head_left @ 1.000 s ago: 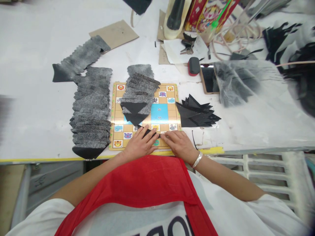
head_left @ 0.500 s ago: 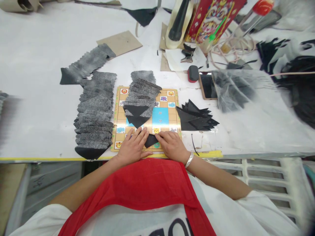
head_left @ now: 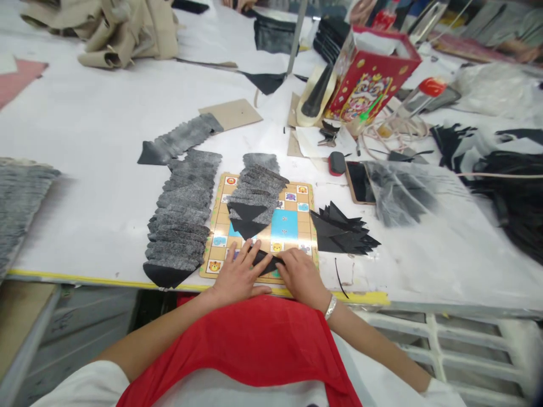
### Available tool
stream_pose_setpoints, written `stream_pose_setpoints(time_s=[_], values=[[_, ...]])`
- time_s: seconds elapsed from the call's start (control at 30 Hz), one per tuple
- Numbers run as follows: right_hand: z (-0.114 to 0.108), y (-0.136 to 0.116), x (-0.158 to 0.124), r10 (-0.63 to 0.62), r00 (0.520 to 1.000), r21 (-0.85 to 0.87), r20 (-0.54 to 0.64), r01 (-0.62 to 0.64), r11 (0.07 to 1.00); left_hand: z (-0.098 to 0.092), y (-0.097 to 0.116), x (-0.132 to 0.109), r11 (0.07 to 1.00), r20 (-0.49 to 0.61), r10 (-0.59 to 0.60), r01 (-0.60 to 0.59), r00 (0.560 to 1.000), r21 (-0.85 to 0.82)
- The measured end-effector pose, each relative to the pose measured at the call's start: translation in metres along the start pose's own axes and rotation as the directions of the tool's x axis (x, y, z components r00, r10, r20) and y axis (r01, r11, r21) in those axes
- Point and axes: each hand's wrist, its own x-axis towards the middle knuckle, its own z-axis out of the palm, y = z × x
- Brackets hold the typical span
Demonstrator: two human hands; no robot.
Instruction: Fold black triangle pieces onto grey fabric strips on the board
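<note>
Two hands attend one small black piece (head_left: pixel 266 264), located toward the near edge of a game board (head_left: pixel 304 229). Left hand (head_left: pixel 240 275): open, fingers spread, partly covering the piece. Right hand (head_left: pixel 302 276): curled, fingertips at the piece's edge; whether they pinch it, I cannot tell.

Risk, in my judgement: uneven pressure could skew the piece on the glossy board; a knock could disorder the overlapped grey pieces (head_left: pixel 255 189) at twelve o'clock from it.

Surface: white table (head_left: pixel 93 121); grey stack (head_left: pixel 181 220) at ten, black pointed pieces (head_left: pixel 344 233) at two. Room: red box (head_left: pixel 375 76) at one, white slatted rack (head_left: pixel 462 335) at four.
</note>
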Motion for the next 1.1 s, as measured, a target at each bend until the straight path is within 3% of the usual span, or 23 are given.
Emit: stream_pose_setpoints(time_s=[0.1,0.23,0.3,0.4,0.47,0.53,0.63,0.73,0.87,0.97,1.03,1.1], values=[[-0.003,-0.007,0.014,0.034,0.994,0.054,0.102,-0.040,0.998,-0.001,-0.002,-0.002,1.000,-0.066,0.003,-0.004,0.998,-0.020],[-0.029,0.020,0.020,0.062,0.987,0.111,0.148,-0.079,0.991,-0.009,-0.010,-0.003,0.995,-0.235,-0.062,0.040,0.970,-0.096],[-0.049,0.042,0.022,0.131,0.989,0.004,0.066,-0.132,0.991,-0.013,-0.016,0.000,0.987,-0.260,-0.130,0.100,0.957,-0.127],[-0.071,0.060,0.034,0.140,0.966,-0.344,-0.216,-0.209,0.915,-0.015,-0.024,0.008,0.976,-0.244,-0.212,0.190,0.946,-0.110],[-0.070,0.053,0.048,0.008,0.960,-0.416,-0.280,-0.129,0.900,-0.016,-0.028,0.014,0.971,-0.231,-0.237,0.225,0.944,-0.078],[-0.056,0.032,0.066,-0.171,0.961,-0.395,-0.215,0.075,0.916,-0.015,-0.029,0.018,0.968,-0.226,-0.250,0.244,0.942,-0.054],[-0.025,-0.007,0.094,-0.389,0.918,-0.368,-0.077,0.336,0.867,-0.015,-0.030,0.021,0.967,-0.229,-0.253,0.251,0.940,-0.038],[-0.003,-0.031,0.117,-0.454,0.890,-0.362,0.041,0.436,0.824,-0.015,-0.030,0.021,0.969,-0.219,-0.247,0.243,0.944,-0.045],[0.004,-0.032,0.136,-0.503,0.862,-0.372,0.059,0.487,0.790,-0.016,-0.032,0.020,0.971,-0.212,-0.239,0.234,0.948,-0.047],[0.001,-0.021,0.146,-0.420,0.904,-0.254,-0.077,0.390,0.885,-0.017,-0.034,0.022,0.972,-0.205,-0.237,0.232,0.950,-0.049],[-0.002,-0.013,0.151,-0.232,0.953,-0.030,-0.197,0.230,0.973,-0.018,-0.035,0.024,0.971,-0.193,-0.238,0.233,0.952,-0.048],[-0.005,-0.007,0.156,-0.036,0.974,0.232,-0.225,0.090,0.969,-0.020,-0.035,0.026,0.970,-0.181,-0.242,0.238,0.953,-0.044]])
